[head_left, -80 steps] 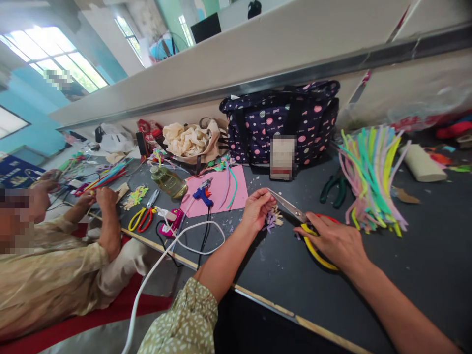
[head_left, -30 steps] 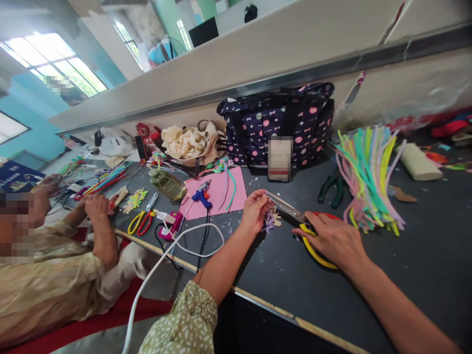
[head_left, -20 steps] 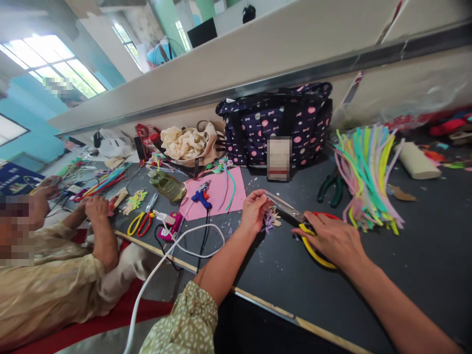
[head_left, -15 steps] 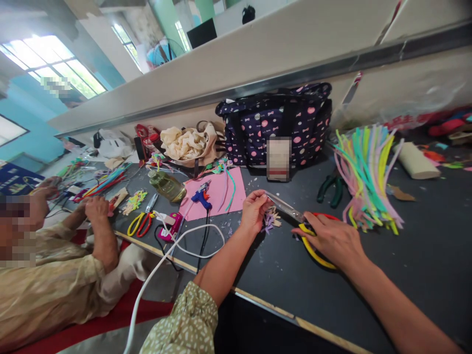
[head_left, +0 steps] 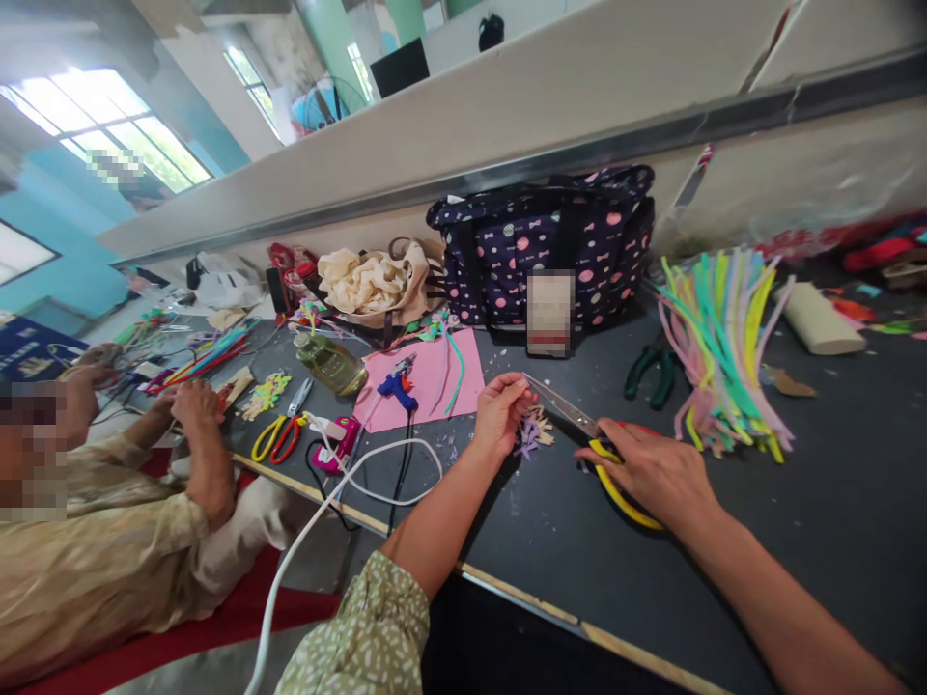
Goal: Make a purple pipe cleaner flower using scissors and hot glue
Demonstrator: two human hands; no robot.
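Note:
My right hand is wrapped round the yellow and red handles of a pair of scissors. Their blades point left and reach the fingertips of my left hand. That hand is closed in a pinch; whatever lies between thumb and finger is too small to make out. Just below the blades, a small pile of lilac and cream cut pieces rests on the dark table. To the left, a blue glue gun lies on a pink sheet.
A bundle of pastel fuzzy strips and dark green pliers lie at right. Behind stands a patterned bag. A white cable loops past my left arm. At left, a co-worker's hands are near another pair of scissors.
The scissor blades look closer together than before. Both my hands stay in nearly the same place, and the whole view has shifted very slightly.

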